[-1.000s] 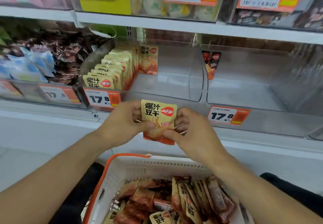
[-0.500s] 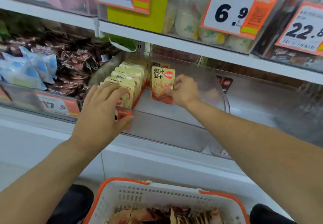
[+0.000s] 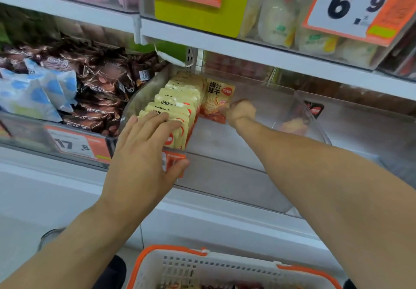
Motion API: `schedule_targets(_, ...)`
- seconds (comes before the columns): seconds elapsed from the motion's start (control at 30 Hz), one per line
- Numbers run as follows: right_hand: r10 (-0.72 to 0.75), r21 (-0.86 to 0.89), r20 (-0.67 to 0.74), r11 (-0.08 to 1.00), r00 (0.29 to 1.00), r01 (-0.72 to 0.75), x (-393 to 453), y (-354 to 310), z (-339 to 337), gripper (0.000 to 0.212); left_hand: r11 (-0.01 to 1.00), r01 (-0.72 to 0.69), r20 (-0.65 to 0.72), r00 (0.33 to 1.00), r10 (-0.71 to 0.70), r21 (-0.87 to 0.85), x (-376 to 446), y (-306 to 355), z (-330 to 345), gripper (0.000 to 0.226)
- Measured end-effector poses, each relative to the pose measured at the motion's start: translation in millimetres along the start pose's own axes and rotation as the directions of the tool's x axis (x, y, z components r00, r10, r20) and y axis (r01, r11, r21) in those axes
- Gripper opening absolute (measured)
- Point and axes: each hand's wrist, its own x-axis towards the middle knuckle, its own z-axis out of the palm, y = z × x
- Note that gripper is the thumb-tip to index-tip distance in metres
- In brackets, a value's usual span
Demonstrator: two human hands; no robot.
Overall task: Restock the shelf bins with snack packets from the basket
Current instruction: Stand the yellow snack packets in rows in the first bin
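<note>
A clear shelf bin [image 3: 236, 176] holds a row of yellow snack packets [image 3: 177, 101] standing along its left side. My left hand [image 3: 144, 153] lies flat on the front packets of that row, fingers straight, thumb over the bin's front lip by the orange price tag. My right hand [image 3: 242, 110] reaches deep into the bin and pinches one yellow-and-orange snack packet [image 3: 216, 99] upright at the back, just right of the row. The white basket [image 3: 202, 266] with orange rim sits below, its contents barely showing.
To the left, another bin [image 3: 33, 131] holds brown and blue-white wrapped snacks. A further clear bin [image 3: 360, 126] on the right holds one dark packet at the back. The upper shelf [image 3: 247, 47] with price tags overhangs the bins.
My right hand has carried the packet from above the basket to the back of the bin. My left hand let go of it and now lies on the front of the packet row.
</note>
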Motion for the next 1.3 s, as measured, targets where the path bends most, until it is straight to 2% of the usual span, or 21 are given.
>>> schedule_targets(0.1, 0.007, 0.049, -0.013, 0.999, 1.000, -0.006, -3, 0, -1, 0.041, 1.000, 0.020, -0.001, 1.000, -0.020, -0.007, 0, 2, -1, 0.068)
schedule_targets(0.23, 0.023, 0.116, -0.023, 0.993, 0.999, -0.020, -6, 0, -2, 0.031, 0.999, 0.036, 0.003, 0.999, -0.036, -0.015, 2, 5, 0, 0.069)
schedule_targets(0.37, 0.058, 0.149, -0.018, 0.987, 0.998, -0.055, -6, 0, -3, 0.034, 0.999, 0.046, 0.002, 0.999, -0.046, -0.017, 2, 4, 0, 0.069)
schedule_targets(0.53, 0.041, 0.074, -0.032, 0.997, 0.999, -0.038, -11, -1, -24, 0.044, 1.000, 0.009, 0.006, 1.000, -0.009, 0.006, -1, 0, 0, 0.069)
schedule_targets(0.63, -0.040, 0.097, -0.045, 0.994, 0.998, 0.044, -34, -7, -52, 0.033, 1.000, 0.010, 0.021, 1.000, -0.010, 0.004, -2, 3, -4, 0.071)
schedule_targets(0.7, -0.139, 0.228, -0.041, 0.963, 0.989, 0.145, -70, -6, -75, 0.017, 1.000, 0.012, 0.034, 0.999, -0.012, 0.005, -5, 7, -7, 0.077)
schedule_targets(0.73, -0.224, 0.292, -0.041, 0.929, 0.974, 0.226, -96, -3, -88, 0.016, 1.000, 0.018, 0.032, 0.999, -0.018, -0.005, -7, 11, -9, 0.080)
schedule_targets(0.8, -0.436, 0.340, -0.051, 0.838, 0.898, 0.426, -159, 12, -117, 0.016, 0.999, 0.011, -0.040, 0.999, -0.013, -0.050, -11, 24, -17, 0.072)
schedule_targets(0.87, -0.564, 0.315, 0.021, 0.788, 0.826, 0.530, -220, 45, -139, 0.017, 0.993, -0.031, -0.138, 0.990, 0.016, -0.110, -20, 41, -21, 0.053)
schedule_targets(0.9, -0.569, 0.300, 0.114, 0.801, 0.815, 0.517, -246, 69, -143, 0.019, 0.988, -0.039, -0.138, 0.990, 0.018, -0.151, -27, 51, -19, 0.044)
schedule_targets(0.93, -0.534, 0.284, 0.235, 0.837, 0.812, 0.468, -268, 97, -143, 0.020, 0.980, -0.029, -0.081, 0.997, 0.013, -0.199, -36, 61, -14, 0.037)
schedule_targets(0.97, -0.462, 0.248, 0.353, 0.885, 0.814, 0.394, -289, 126, -138, 0.022, 0.973, 0.001, 0.037, 0.999, 0.008, -0.232, -49, 72, -7, 0.034)
schedule_targets(1.0, -0.371, 0.188, 0.441, 0.929, 0.817, 0.320, -305, 158, -131, 0.024, 0.972, 0.037, 0.206, 0.978, 0.012, -0.232, -64, 84, 3, 0.035)
schedule_targets(1.03, -0.284, 0.110, 0.497, 0.958, 0.820, 0.265, -317, 190, -122, 0.026, 0.978, 0.062, 0.396, 0.918, 0.022, -0.198, -81, 94, 17, 0.039)
schedule_targets(1.1, -0.148, -0.046, 0.564, 0.977, 0.812, 0.210, -336, 244, -108, 0.024, 0.991, 0.066, 0.692, 0.721, 0.034, -0.117, -114, 117, 46, 0.045)
schedule_targets(1.13, -0.098, -0.110, 0.584, 0.974, 0.806, 0.198, -344, 264, -103, 0.019, 0.991, 0.067, 0.755, 0.655, 0.042, -0.113, -131, 126, 60, 0.044)
schedule_targets(1.2, 0.001, -0.173, 0.607, 0.976, 0.795, 0.131, -361, 298, -96, 0.012, 0.980, 0.143, 0.806, 0.591, 0.030, -0.141, -164, 142, 85, 0.038)
schedule_targets(1.3, 0.134, -0.229, 0.577, 0.973, 0.806, 0.002, -387, 336, -88, 0.025, 0.957, 0.263, 0.877, 0.481, -0.022, -0.120, -212, 157, 113, 0.039)
